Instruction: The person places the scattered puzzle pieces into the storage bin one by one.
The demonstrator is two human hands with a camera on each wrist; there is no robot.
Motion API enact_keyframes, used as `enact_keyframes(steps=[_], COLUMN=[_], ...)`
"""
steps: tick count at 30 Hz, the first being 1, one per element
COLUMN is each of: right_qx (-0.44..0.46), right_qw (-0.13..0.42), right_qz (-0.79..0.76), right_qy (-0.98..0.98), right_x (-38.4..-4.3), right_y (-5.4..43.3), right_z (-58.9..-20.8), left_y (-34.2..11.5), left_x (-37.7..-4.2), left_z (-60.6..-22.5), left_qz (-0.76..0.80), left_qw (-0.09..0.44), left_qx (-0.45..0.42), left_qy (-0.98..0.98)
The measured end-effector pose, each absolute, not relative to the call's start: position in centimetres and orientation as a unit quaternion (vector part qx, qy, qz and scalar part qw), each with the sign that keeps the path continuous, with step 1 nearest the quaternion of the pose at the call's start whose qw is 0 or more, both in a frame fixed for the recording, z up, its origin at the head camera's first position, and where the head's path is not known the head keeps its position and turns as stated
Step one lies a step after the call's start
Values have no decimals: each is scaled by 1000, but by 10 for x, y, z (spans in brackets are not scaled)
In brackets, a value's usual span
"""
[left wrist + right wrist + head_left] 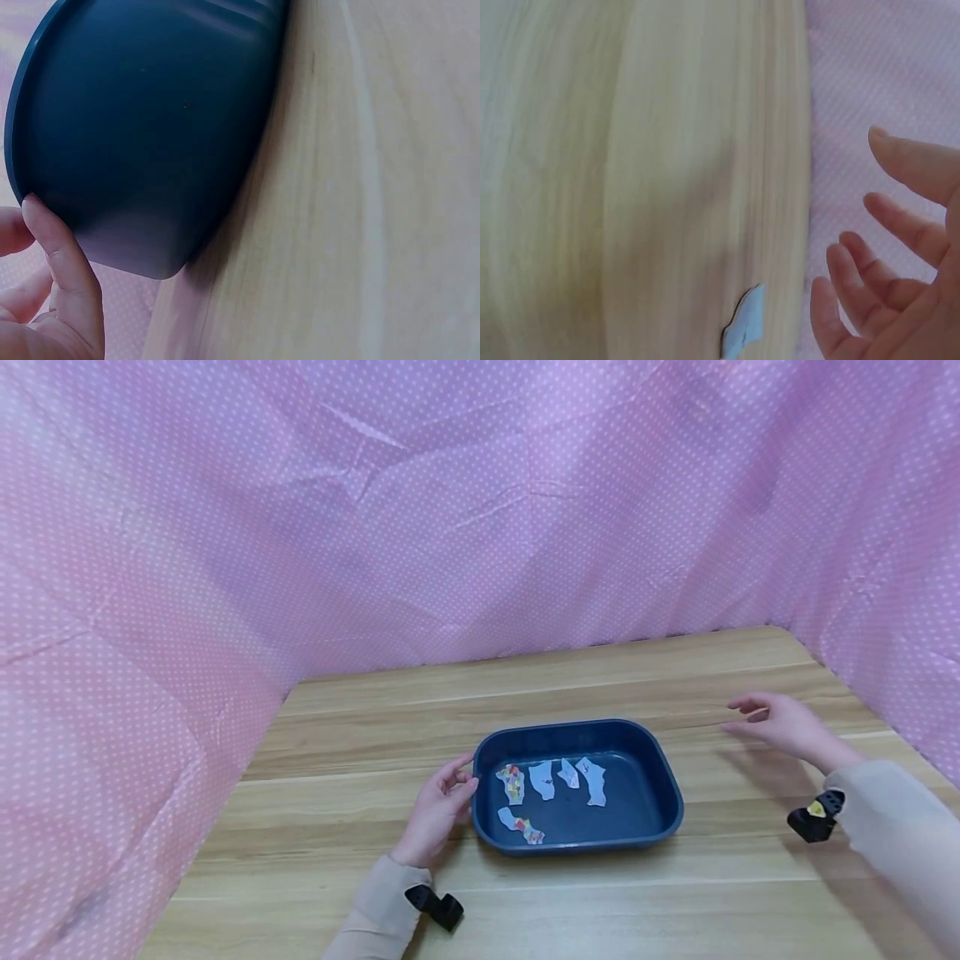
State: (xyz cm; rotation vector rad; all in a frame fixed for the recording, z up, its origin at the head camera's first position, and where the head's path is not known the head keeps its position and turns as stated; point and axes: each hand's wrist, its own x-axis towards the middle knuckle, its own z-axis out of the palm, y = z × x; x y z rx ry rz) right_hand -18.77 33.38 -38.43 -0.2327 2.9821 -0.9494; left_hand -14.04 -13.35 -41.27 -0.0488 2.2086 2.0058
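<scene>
A dark blue rectangular tray (652,806) stands on the wooden table with several torn-looking paper scraps inside. Three white scraps, one being this scrap (595,782), line its upper part beside a multicoloured scrap (513,784). A part-white, part-coloured scrap (522,827) lies lower left. My left hand (438,810) holds the tray's left rim, with thumb and index finger together at the edge in the left wrist view. To the tray's right, my right hand (780,727) hovers over the table, fingers loosely bent and holding nothing. A pale scrap (744,326) shows below it in the right wrist view.
The wooden table (360,735) extends around the tray on every side. Pink dotted cloth (480,527) hangs behind it and along both sides. A black wrist camera (813,818) sits on the right wrist, another black camera (437,907) on the left.
</scene>
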Motion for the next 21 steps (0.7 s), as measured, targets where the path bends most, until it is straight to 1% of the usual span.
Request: enact_keyframes(steps=[11, 21], right_qx=[-45, -39], right_qw=[36, 41], right_qz=[-264, -232], right_qy=[963, 971], right_x=[-189, -190], right_y=[352, 365], right_z=[-394, -401], left_y=[-136, -139], left_x=[-144, -148], left_z=[-414, -414], left_qz=[676, 673], left_qw=[84, 89], left_qx=[-12, -11], left_qy=[732, 734])
